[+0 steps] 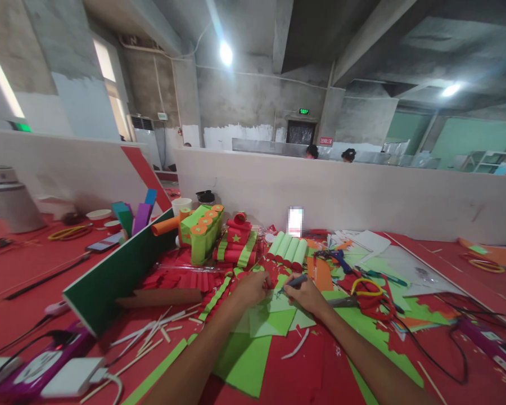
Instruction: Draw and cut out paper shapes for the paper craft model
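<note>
My right hand [307, 293] is closed around a dark grey pen [295, 282], its tip down on a sheet of light green paper [278, 304]. Dark drawn lines show on the sheet near the tip. At the sheet's left edge, my left hand [255, 287] is closed with curled fingers, holding the paper down. Brighter green paper [242, 360] lies beneath. Just beyond my hands stand several pale green paper rolls [289, 247] with red ends. Left of them is a red paper construction [236, 242] with green strips and a star.
Yellow-handled scissors [366, 288] and a blue glue gun [340, 260] lie right of my hands. Thin sticks [152, 340] are scattered at left, near a dark green board [118, 275]. Purple power strips [489, 343] with cables sit at both sides. A white partition [244, 185] stands behind.
</note>
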The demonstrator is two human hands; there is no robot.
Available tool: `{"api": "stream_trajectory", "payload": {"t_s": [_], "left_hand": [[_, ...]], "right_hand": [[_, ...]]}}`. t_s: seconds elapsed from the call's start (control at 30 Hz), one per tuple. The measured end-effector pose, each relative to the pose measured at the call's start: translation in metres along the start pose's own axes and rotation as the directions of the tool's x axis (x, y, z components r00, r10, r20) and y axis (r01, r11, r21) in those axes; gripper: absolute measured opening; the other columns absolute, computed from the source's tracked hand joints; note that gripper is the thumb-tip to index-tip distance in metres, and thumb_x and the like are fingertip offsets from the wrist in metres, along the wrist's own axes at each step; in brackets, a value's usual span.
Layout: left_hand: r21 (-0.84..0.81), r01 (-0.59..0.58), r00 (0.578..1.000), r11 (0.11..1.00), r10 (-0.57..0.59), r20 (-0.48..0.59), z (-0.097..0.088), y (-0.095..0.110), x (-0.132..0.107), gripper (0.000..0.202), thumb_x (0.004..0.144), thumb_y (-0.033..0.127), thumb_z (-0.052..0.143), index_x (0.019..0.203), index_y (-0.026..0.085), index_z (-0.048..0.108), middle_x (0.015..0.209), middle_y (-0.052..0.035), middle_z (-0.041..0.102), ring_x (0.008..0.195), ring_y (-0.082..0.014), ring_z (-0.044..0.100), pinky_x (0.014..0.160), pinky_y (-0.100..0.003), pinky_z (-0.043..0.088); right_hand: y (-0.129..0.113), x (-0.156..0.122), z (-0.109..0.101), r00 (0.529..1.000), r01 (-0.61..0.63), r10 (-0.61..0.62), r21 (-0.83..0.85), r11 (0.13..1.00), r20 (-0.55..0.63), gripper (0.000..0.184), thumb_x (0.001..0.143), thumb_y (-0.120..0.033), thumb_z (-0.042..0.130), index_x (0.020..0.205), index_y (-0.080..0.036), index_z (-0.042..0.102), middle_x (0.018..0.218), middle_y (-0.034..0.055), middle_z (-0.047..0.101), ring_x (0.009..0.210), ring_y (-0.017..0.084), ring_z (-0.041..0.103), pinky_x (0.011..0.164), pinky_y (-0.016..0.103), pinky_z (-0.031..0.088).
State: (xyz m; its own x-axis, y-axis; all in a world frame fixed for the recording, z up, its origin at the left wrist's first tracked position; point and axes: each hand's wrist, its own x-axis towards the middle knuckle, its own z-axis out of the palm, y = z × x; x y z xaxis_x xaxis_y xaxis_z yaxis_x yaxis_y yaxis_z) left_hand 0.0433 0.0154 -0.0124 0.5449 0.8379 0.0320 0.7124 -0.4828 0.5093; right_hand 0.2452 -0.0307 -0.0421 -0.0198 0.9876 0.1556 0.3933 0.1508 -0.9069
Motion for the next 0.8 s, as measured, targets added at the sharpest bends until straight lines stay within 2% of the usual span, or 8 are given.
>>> {"api": "stream_trajectory", "payload": {"t_s": [0.3,0.53,0.8], "left_hand": [[0.024,-0.015,1.000,1.000,0.015,-0.001,0.0006,-0.0011,0.0003,0.021,0.071,0.016,0.062,0.090,0.021,0.067,0.085,-0.0024,0.069,0.077,-0.0183,0.061,0.062,-0.025,0.037],[0.036,-0.010,1.000,0.999,0.010,0.013,-0.0002,-0.0001,0.0006,0.019,0.073,0.017,0.062,0.091,0.020,0.066,0.082,-0.0017,0.068,0.076,-0.0180,0.060,0.061,-0.025,0.038],[0.047,-0.026,1.000,0.999,0.026,0.003,-0.0044,0.0051,-0.0029,0.018,0.072,0.015,0.061,0.089,0.020,0.064,0.084,-0.0033,0.067,0.076,-0.0193,0.061,0.062,-0.026,0.038]], "right_hand": [[-0.0020,-0.0016,-0.0027,1.000,-0.005,0.005,-0.031,1.000,0.020,0.002,0.068,-0.018,0.059,0.067,-0.018,0.060,0.047,-0.0060,0.057,0.040,0.012,0.057,0.041,0.018,0.042],[-0.0014,-0.0016,-0.0026,0.999,-0.017,0.016,0.026,1.000,0.031,0.003,0.067,-0.016,0.061,0.064,-0.018,0.059,0.044,-0.0073,0.054,0.036,0.011,0.053,0.038,0.018,0.040],[-0.0067,-0.0021,-0.0046,0.999,-0.036,0.037,0.258,0.965,-0.001,0.016,0.076,-0.034,0.065,0.075,-0.020,0.057,0.059,-0.0052,0.059,0.045,0.010,0.052,0.046,0.020,0.045]]}}
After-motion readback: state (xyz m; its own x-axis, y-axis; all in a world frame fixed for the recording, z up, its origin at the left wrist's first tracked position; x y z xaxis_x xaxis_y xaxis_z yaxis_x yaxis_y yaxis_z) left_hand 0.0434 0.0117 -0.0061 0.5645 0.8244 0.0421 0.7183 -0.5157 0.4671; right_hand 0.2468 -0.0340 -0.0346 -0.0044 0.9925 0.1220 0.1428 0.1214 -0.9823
